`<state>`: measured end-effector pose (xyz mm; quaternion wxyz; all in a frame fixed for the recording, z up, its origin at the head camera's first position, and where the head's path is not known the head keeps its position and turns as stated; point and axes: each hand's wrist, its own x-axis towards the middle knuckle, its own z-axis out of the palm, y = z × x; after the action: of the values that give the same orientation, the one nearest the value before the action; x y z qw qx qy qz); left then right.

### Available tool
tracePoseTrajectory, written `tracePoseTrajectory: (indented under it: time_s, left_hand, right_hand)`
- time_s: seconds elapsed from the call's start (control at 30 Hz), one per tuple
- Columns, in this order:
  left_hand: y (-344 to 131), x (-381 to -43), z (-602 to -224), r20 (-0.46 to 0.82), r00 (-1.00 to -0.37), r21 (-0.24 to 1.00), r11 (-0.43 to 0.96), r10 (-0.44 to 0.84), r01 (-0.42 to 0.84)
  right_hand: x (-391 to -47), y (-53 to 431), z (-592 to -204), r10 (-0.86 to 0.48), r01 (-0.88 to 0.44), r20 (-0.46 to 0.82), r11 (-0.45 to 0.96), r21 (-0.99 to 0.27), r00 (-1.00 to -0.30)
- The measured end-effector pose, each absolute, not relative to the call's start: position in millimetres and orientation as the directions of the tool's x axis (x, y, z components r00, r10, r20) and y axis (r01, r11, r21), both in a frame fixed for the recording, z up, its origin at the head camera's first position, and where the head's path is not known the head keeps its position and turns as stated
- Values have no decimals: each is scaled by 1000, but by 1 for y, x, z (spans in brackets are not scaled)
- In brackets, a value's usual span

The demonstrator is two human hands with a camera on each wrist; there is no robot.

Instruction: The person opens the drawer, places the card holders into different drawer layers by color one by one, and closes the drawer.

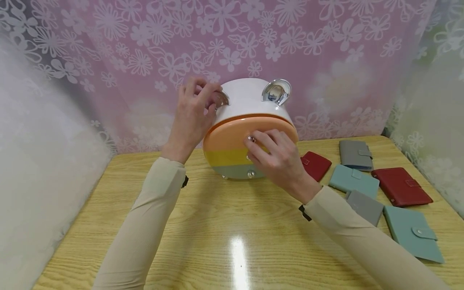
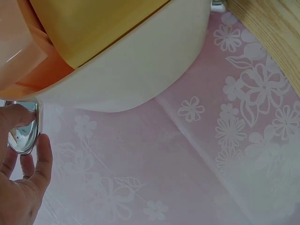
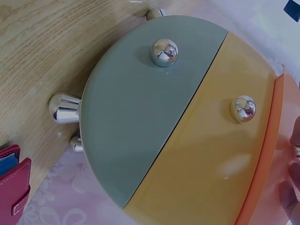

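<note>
A rounded white drawer box (image 1: 248, 90) with chrome ears stands at the back of the table. Its front has an orange drawer (image 1: 230, 135), a yellow drawer (image 3: 201, 140) and a grey-green drawer (image 3: 140, 103), with chrome knobs. My left hand (image 1: 193, 106) grips the left ear (image 2: 24, 136), thumb and fingers on either side of it. The right hand (image 1: 279, 161) pinches the orange drawer's knob (image 1: 251, 139). The orange drawer juts out past the yellow one in the right wrist view. The right ear (image 1: 277, 92) is untouched.
Several snap-strap card wallets lie at the table's right: a red wallet (image 1: 402, 186), a teal wallet (image 1: 413, 231) and a grey wallet (image 1: 355, 154) among them. The right forearm passes over part of them. A pink flowered curtain (image 1: 232, 48) hangs behind the box.
</note>
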<state>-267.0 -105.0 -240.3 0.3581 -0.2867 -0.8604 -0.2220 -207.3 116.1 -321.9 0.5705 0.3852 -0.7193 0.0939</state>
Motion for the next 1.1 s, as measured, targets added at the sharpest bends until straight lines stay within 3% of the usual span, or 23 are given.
tracePoseTrajectory:
  time_s: [1.1]
  left_hand:
    - [-105,-265,-241,740,-585,182,737,334,651]
  right_hand:
    - [-195,117,-322,-466,-652,882,689,317,-64]
